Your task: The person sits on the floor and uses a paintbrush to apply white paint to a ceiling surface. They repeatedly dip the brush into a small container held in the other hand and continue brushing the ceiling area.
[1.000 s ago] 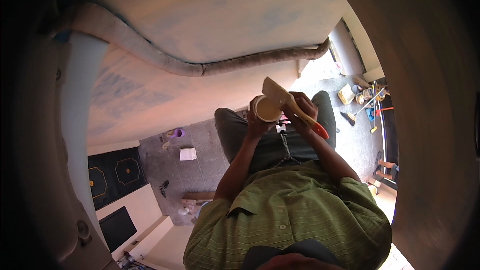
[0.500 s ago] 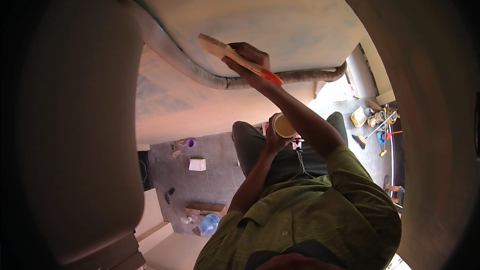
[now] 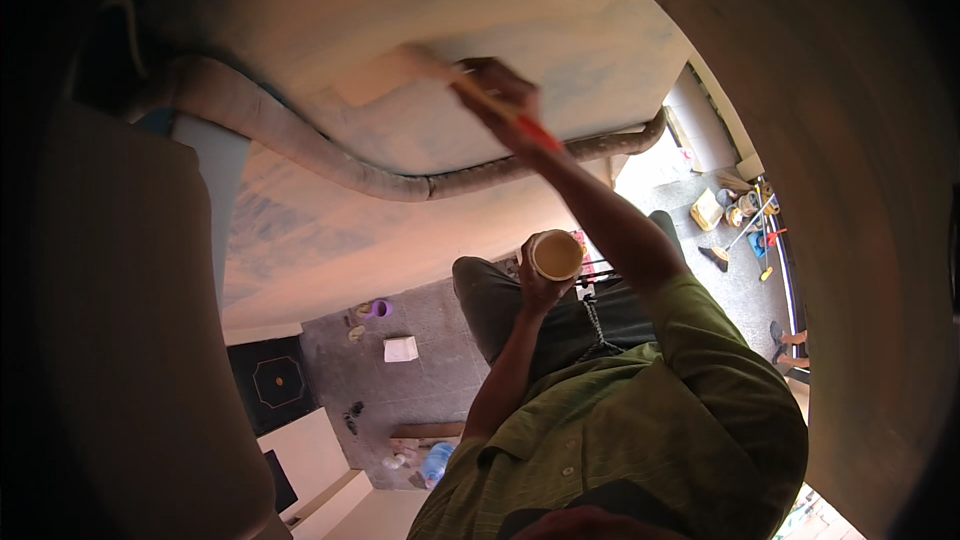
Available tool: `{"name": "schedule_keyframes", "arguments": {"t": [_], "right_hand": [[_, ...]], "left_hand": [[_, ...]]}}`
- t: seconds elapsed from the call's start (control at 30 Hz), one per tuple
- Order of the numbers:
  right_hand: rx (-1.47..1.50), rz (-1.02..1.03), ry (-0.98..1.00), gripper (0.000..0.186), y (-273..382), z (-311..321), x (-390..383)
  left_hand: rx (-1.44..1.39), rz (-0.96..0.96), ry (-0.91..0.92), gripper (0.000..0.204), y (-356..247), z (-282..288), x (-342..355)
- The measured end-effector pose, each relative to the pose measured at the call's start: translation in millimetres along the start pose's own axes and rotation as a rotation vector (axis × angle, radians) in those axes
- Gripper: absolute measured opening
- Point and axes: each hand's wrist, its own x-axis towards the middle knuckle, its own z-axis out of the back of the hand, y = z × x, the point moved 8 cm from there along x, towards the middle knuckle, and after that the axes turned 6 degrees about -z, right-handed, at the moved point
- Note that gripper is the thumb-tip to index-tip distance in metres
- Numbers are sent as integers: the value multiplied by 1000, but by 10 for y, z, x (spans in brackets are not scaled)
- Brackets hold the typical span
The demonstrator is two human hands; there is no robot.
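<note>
My right hand [image 3: 500, 98] is closed round a paintbrush [image 3: 537, 132] with a red handle end. Its bristles, smeared by motion, are up against the patchy cream and grey-blue wall [image 3: 580, 50]. A wetter-looking pale patch [image 3: 365, 80] lies beside the brush tip. Lower down, in front of my lap, my left hand [image 3: 542, 290] grips a round tub [image 3: 556, 255] of cream paint from its near side. The tub's mouth faces up, and its rim is coated.
A thick pipe [image 3: 340, 160] bends along the wall below the brush. Far below on the floor are a white block [image 3: 400, 348], a purple pot [image 3: 380, 309] and a blue water bottle [image 3: 436, 462]. At right stand a broom [image 3: 715, 258], buckets [image 3: 742, 210] and another person's feet [image 3: 790, 338].
The brush has gone up and slightly left with my right hand, now blurred. The tub in my left hand has shifted slightly left. The whole view has turned, showing a dark panel at lower left.
</note>
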Motion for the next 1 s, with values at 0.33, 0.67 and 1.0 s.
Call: {"name": "schedule_keyframes", "arguments": {"t": [0.33, 0.67, 1.0], "right_hand": [[-480, -33, -686, 16, -217, 2779, -493], [-269, 24, -482, 10, -125, 935, -294], [53, 184, -144, 18, 589, -619, -195]], "left_hand": [[21, -46, 95, 87, -72, -133, 58], [-29, -33, 60, 87, -42, -77, 26], [24, -12, 88, 87, 539, -83, -385]]}}
